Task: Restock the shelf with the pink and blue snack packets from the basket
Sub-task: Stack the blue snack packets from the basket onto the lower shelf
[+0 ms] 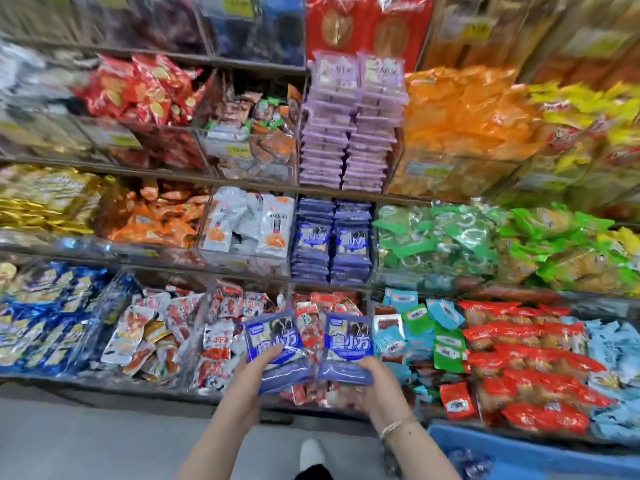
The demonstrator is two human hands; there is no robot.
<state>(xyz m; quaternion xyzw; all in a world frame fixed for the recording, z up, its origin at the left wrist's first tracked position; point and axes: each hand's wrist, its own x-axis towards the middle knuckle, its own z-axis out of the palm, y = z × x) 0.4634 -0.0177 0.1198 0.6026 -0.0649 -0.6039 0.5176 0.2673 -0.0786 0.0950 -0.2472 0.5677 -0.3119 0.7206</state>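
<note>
Pinching near edges of blue snack packets [273,336], left hand [254,374] and right hand [379,381] hold light, slick stacks; tops beyond the grip may fan.

Two hands [257,375] [377,381], two packet bundles [273,341] [348,341], one basket [526,453].

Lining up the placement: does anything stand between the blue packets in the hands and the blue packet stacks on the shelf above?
Nothing visible does. The left hand and right hand each hold blue packets in open air just below the shelved blue stacks, over red packets. Those stacks already stand high.
</note>
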